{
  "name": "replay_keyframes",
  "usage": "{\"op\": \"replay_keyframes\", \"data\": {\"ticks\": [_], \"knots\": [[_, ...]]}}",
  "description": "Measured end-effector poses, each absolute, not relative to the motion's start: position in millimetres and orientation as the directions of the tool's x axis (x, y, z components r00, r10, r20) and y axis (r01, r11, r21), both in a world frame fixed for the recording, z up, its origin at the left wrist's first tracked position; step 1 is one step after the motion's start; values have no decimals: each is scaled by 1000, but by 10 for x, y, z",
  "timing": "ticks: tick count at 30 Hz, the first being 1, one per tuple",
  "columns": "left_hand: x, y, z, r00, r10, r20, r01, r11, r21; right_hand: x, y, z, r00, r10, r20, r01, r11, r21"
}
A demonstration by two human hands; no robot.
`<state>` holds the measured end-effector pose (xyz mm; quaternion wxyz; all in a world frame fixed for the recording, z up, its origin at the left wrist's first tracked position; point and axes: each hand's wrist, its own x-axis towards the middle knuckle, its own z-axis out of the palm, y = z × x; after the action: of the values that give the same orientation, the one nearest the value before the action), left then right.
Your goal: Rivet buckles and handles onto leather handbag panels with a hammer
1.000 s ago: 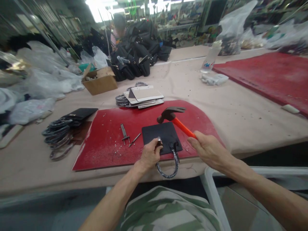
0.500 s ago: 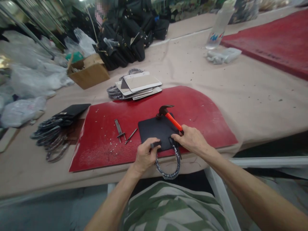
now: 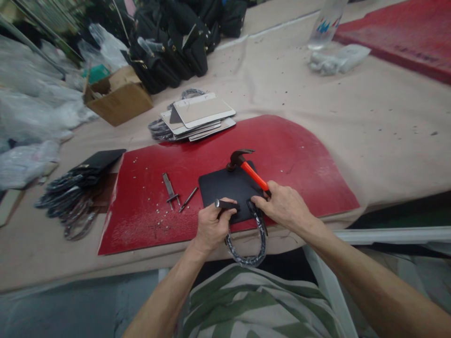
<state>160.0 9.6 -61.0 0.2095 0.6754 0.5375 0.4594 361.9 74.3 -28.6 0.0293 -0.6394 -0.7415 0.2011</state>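
Observation:
A black bag panel [image 3: 220, 185] lies flat near the front edge of a red mat [image 3: 285, 141]. Its plastic-wrapped handle [image 3: 248, 259] loops over the table edge toward me. My left hand [image 3: 213, 227] pinches a short dark metal punch [image 3: 226, 204], which is tilted over the panel's near part. My right hand [image 3: 283, 202] is closed round the orange grip of a claw hammer [image 3: 254, 176], whose dark head rests at the panel's far side. Fingers of that hand also reach the handle's right end. The punch's tip is hard to make out.
Left of the panel lie a pronged metal tool [image 3: 170, 191] and a thin metal rod [image 3: 188, 199]. Behind the mat is a stack of pale panels [image 3: 202, 112]. Black panels with handles [image 3: 81, 176] are piled left. A cardboard box [image 3: 121, 103] and a bottle [image 3: 326, 28] stand further back.
The punch in my left hand has tipped over, so its shaft now shows more lengthwise. My right hand and the hammer hold nearly the same place. The camera view has shifted slightly.

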Motion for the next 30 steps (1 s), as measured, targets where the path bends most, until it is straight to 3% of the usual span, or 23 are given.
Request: {"op": "replay_keyframes", "data": {"ticks": [16,21,25,27,30], "knots": [[1696,126,-670,70,896,438,653,-373,659,3662,713,-334,-212,959,-190,918,129,-376],[1717,143,-679,85,901,425,676,-365,640,3747,770,-242,-285,944,-164,799,139,-586],[1732,154,-676,91,905,415,658,-367,657,3916,632,192,-293,956,5,676,211,-706],[1742,158,-685,92,903,421,655,-373,657,4037,499,404,-312,937,157,665,334,-669],[1756,163,-707,90,897,434,659,-380,650,4217,338,570,-437,845,308,678,535,-504]]}}
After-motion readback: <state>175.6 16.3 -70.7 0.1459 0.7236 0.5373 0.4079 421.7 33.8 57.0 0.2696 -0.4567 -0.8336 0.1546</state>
